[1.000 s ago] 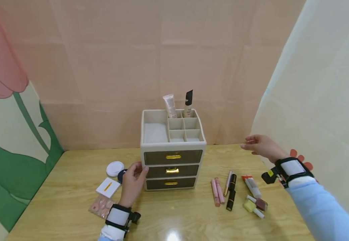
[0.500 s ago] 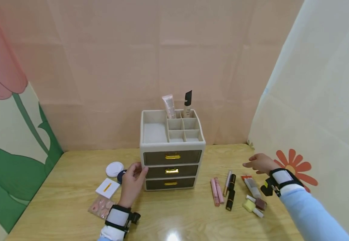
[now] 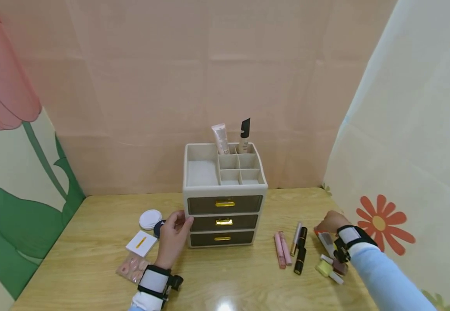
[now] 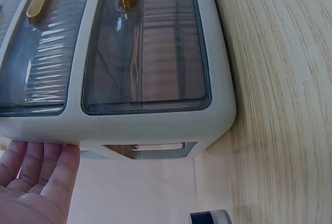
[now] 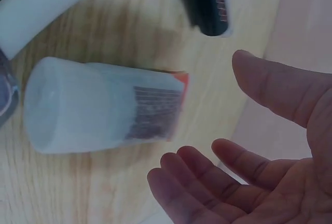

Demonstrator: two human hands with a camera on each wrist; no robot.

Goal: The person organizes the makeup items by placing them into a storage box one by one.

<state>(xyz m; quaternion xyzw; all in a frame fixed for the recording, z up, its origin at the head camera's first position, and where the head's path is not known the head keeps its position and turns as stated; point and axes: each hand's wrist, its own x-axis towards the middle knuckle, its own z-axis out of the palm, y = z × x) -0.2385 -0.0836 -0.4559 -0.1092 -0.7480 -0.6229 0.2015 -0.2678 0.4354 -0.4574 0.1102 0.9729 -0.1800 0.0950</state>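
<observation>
A cream cosmetics organizer (image 3: 225, 190) with smoky drawers stands at the back middle of the table. My left hand (image 3: 172, 242) rests its fingers against the organizer's left side; in the left wrist view those fingers (image 4: 59, 175) lie straight along it. On the right, my right hand (image 3: 331, 222) is over the red end of a white squeeze tube (image 3: 327, 243). The right wrist view has this tube (image 5: 98, 107) lying on its side, its red end towards my right hand (image 5: 254, 167). Thumb and fingers are spread there, with nothing between them.
Pink tubes (image 3: 283, 249), black tubes (image 3: 299, 260) and a slim metallic tube (image 3: 296, 238) lie right of the organizer. Yellow (image 3: 324, 268) and dark red nail polish bottles (image 3: 340, 268) lie near the squeeze tube. On the left are a white round case (image 3: 150, 219) and white box (image 3: 141, 243).
My right hand has come down and towards me, from above the table's back right to the squeeze tube. The left hand keeps its place at the organizer.
</observation>
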